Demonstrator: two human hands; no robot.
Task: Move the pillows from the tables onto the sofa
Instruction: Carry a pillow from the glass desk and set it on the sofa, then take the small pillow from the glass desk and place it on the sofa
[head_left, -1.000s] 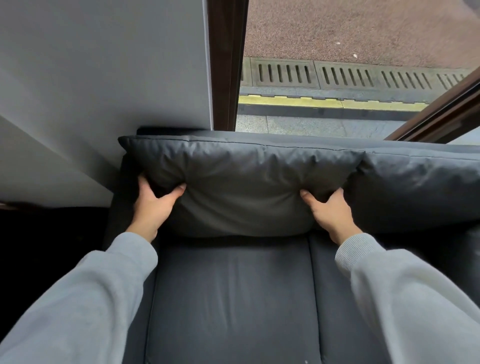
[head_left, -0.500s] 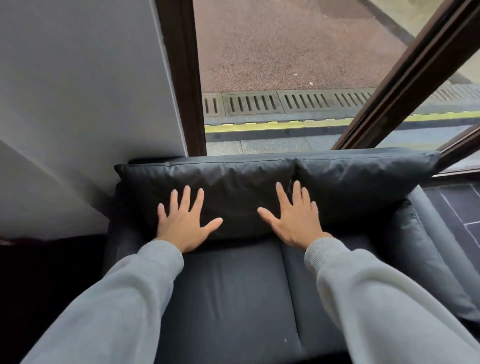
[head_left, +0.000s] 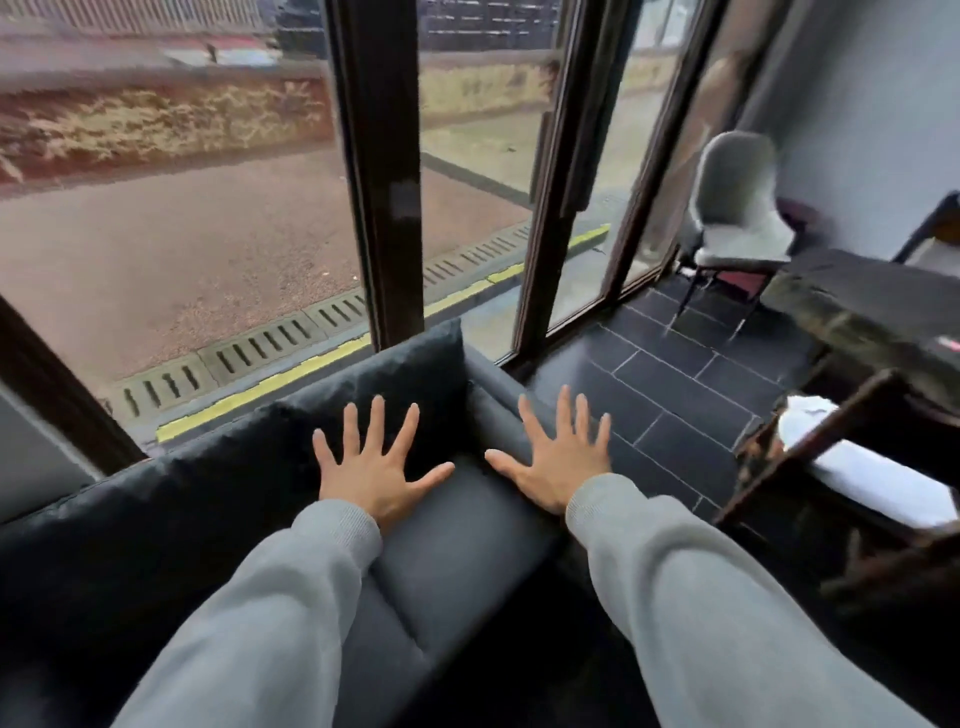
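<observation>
- Two dark grey pillows stand in a row against the sofa's (head_left: 457, 540) back, below the window; the left pillow (head_left: 156, 519) fills the lower left of the view, and the right pillow (head_left: 395, 374) stands upright beside it, its top corner reaching the dark window post (head_left: 382, 171).
- The left hand (head_left: 376, 470) is empty, palm down with all five fingers spread wide; it is over the junction of the right pillow's lower edge and the seat cushion, and whether it touches them cannot be told.
- The right hand (head_left: 558, 462) is likewise empty and splayed flat, over the sofa's right armrest (head_left: 493, 410), its fingertips pointing toward the dark tiled floor (head_left: 675, 384); contact cannot be told either.
- Both arms wear light grey sleeves (head_left: 701, 597) reaching to the wrists.
- Further right, a white pillow (head_left: 878, 478) lies partly hidden behind the dark wooden frame (head_left: 810, 441) of a piece of furniture at the right edge, well apart from the sofa.
- A dark table (head_left: 857, 306) stands beyond it, blurred, and a grey chair (head_left: 737, 208) sits near the glass door in the far corner.
</observation>
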